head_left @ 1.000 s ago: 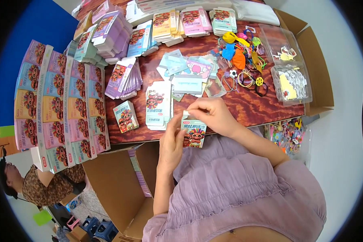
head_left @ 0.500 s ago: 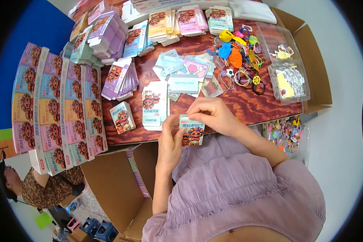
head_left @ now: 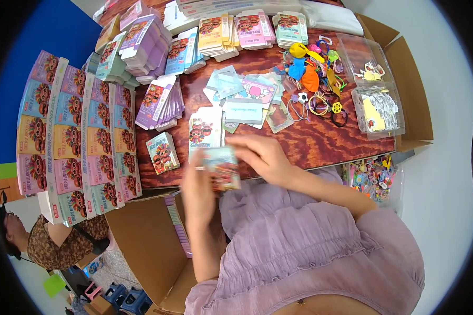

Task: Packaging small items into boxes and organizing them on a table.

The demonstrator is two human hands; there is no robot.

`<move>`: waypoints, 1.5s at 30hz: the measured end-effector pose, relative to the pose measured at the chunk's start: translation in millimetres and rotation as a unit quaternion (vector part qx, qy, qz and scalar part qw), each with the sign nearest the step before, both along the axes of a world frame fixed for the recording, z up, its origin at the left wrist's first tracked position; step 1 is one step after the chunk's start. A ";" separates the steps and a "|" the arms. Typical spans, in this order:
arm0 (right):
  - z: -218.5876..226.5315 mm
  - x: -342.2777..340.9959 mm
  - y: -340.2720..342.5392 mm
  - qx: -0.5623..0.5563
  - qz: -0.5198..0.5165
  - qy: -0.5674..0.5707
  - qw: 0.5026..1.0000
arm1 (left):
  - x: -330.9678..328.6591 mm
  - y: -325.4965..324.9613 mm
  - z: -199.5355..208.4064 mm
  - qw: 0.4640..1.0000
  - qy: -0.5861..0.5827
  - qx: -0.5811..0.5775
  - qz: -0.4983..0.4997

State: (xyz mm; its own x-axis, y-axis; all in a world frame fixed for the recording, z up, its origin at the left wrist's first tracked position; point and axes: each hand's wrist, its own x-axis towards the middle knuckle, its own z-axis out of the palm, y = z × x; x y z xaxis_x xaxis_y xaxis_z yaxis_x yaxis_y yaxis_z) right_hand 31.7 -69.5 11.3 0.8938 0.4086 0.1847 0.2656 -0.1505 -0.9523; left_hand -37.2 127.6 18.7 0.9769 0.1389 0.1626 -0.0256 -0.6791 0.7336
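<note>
My left hand (head_left: 197,181), smeared by motion, is closed around the left side of a small mint-green printed box (head_left: 223,169). The box is tilted above the table's front edge, its picture too blurred to read. My right hand (head_left: 265,157) lies just right of the box, its stretched fingers at the upper right edge; whether they touch it is unclear. Behind the box is a stack of flat white-and-green cartons (head_left: 206,126). A similar small finished box (head_left: 162,153) lies to the left on the table.
Piles of purple cartons (head_left: 156,102) and a boxed display wall (head_left: 79,139) stand left. Clear bags and cards (head_left: 243,110) lie mid-table, beside colourful hair ties and trinkets (head_left: 310,79). A clear plastic tray (head_left: 378,107) of small cutouts is right. An open cardboard carton (head_left: 147,247) sits below the edge.
My left hand has carried the small box to the left and tilted it. The right hand's fingers have come off the box top and also shifted slightly left. The view has moved slightly.
</note>
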 end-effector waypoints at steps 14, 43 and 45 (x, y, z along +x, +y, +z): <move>-33.8 68.7 89.4 -0.382 -0.041 -0.312 0.869 | 36.7 66.4 26.8 0.931 -0.013 0.266 0.250; 16.5 2.4 -66.2 0.179 0.000 0.232 0.956 | 20.3 -71.7 -31.9 0.741 0.244 -0.604 -0.163; 12.9 1.4 -67.6 0.164 -0.048 0.186 0.968 | 15.7 -75.4 -29.1 0.862 0.163 -0.471 -0.095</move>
State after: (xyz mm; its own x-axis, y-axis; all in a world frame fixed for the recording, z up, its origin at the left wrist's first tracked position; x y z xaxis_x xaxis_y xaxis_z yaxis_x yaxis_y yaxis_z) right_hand 33.1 -137.1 24.3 0.9542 0.2944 -0.0522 -0.1057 0.1689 -0.9799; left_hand -21.5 52.2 -10.4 0.9688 -0.1076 -0.2232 0.2419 0.2159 0.9460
